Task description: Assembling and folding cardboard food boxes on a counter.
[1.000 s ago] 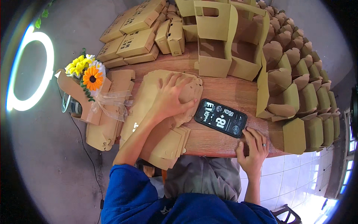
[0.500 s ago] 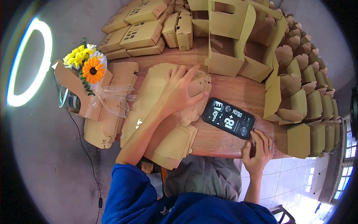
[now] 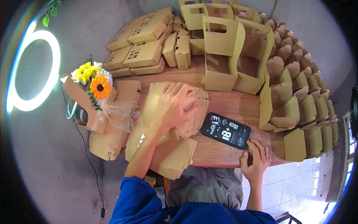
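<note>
Left hand (image 3: 174, 106) flat, fingers spread, on the stack of flat cardboard blanks (image 3: 164, 127) at the table's (image 3: 231, 106) near-left part. Right hand (image 3: 255, 160) grips the near edge, just below the black phone (image 3: 226, 130). Assembled carrier boxes (image 3: 223, 48) at far edge, folded boxes (image 3: 298, 108) along right edge.

A lit ring light (image 3: 31, 71) glows over the grey floor at the left. Beside the wooden counter (image 3: 223, 108) a kraft box holds a bouquet of yellow and orange flowers (image 3: 93, 80) tied with clear ribbon. At the far edge lie closed flat kraft boxes (image 3: 143, 41), then tall handled carrier boxes (image 3: 227, 56). Rows of open kraft food boxes (image 3: 302, 108) fill the right side, above white floor tiles (image 3: 302, 186).
</note>
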A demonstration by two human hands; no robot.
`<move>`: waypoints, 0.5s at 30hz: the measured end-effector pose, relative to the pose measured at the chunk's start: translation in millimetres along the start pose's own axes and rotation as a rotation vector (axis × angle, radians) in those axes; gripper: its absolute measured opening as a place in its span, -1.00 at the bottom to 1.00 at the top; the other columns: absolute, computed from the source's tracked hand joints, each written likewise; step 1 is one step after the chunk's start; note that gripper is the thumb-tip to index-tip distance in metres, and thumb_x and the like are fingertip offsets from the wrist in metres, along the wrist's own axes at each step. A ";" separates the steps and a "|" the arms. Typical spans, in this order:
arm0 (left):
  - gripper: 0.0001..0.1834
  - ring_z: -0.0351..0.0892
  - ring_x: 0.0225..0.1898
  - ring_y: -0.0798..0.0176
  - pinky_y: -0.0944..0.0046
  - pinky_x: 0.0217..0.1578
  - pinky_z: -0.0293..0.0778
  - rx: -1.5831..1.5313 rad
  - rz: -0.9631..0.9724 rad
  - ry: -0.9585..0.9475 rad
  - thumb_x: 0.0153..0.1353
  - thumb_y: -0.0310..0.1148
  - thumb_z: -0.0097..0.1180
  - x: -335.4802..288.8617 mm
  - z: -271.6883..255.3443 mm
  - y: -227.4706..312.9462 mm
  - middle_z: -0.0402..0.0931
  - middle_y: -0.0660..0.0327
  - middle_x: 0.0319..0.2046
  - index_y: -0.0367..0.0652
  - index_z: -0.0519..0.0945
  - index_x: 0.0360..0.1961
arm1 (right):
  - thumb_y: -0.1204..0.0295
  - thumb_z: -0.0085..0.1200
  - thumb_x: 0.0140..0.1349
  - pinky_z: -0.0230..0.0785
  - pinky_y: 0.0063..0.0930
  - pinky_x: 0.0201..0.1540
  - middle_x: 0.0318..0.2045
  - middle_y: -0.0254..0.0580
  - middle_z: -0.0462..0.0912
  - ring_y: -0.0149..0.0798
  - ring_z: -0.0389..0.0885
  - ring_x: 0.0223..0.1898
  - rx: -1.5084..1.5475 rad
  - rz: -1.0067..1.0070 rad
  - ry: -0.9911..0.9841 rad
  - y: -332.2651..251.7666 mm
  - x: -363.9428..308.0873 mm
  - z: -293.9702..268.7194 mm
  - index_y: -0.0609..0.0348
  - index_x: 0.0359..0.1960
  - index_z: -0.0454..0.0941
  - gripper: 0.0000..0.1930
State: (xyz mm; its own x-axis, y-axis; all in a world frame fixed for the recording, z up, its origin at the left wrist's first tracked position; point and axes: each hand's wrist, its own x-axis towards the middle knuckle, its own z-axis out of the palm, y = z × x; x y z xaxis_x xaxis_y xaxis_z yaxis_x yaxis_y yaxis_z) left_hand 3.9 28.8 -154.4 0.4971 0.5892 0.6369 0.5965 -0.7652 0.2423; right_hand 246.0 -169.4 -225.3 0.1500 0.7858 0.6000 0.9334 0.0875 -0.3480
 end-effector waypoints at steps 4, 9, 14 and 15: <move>-0.84 0.54 -0.29 0.01 0.14 -0.20 0.42 -0.008 -0.042 -0.073 0.09 -0.44 0.15 2.4 -26.1 10.1 0.53 0.09 -0.41 -0.20 0.52 -0.28 | 0.46 0.11 -0.09 0.26 -0.25 -0.01 -0.12 -0.22 0.60 -0.12 0.53 -0.08 0.010 0.002 0.007 1.0 -0.4 -0.9 0.13 -0.18 0.60 -0.66; -0.86 0.53 -0.35 0.05 0.20 -0.27 0.41 -0.035 -0.055 -0.062 0.12 -0.55 0.06 7.9 -85.2 34.4 0.53 0.12 -0.43 -0.22 0.54 -0.27 | 0.46 0.12 -0.08 0.26 -0.28 -0.02 -0.11 -0.23 0.60 -0.13 0.53 -0.07 -0.003 -0.009 0.013 -1.0 0.4 -0.9 0.12 -0.17 0.60 -0.66; -0.80 0.50 -0.42 0.12 0.23 -0.33 0.39 0.025 -0.010 -0.114 0.09 -0.64 0.02 11.7 -144.6 67.3 0.51 0.13 -0.45 -0.27 0.56 -0.24 | 0.47 0.11 -0.06 0.28 -0.26 0.01 -0.11 -0.21 0.60 -0.12 0.52 -0.06 0.001 0.007 -0.009 0.3 -1.3 -0.3 0.14 -0.17 0.60 -0.67; -0.81 0.51 -0.43 0.15 0.23 -0.34 0.41 0.005 0.008 -0.030 0.12 -0.57 0.02 10.5 -153.7 76.4 0.51 0.10 -0.46 -0.30 0.56 -0.22 | 0.47 0.11 -0.06 0.28 -0.25 0.02 -0.11 -0.20 0.60 -0.11 0.52 -0.06 -0.001 0.000 -0.009 0.0 -1.0 0.1 0.16 -0.17 0.60 -0.67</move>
State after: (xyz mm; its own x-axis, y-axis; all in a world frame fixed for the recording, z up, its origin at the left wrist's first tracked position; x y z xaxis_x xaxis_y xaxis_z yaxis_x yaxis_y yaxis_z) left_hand -42.2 -63.4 -16.7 0.5203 0.5908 0.6166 0.5957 -0.7685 0.2337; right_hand 245.8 -170.1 -226.0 0.1475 0.7913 0.5933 0.9338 0.0864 -0.3473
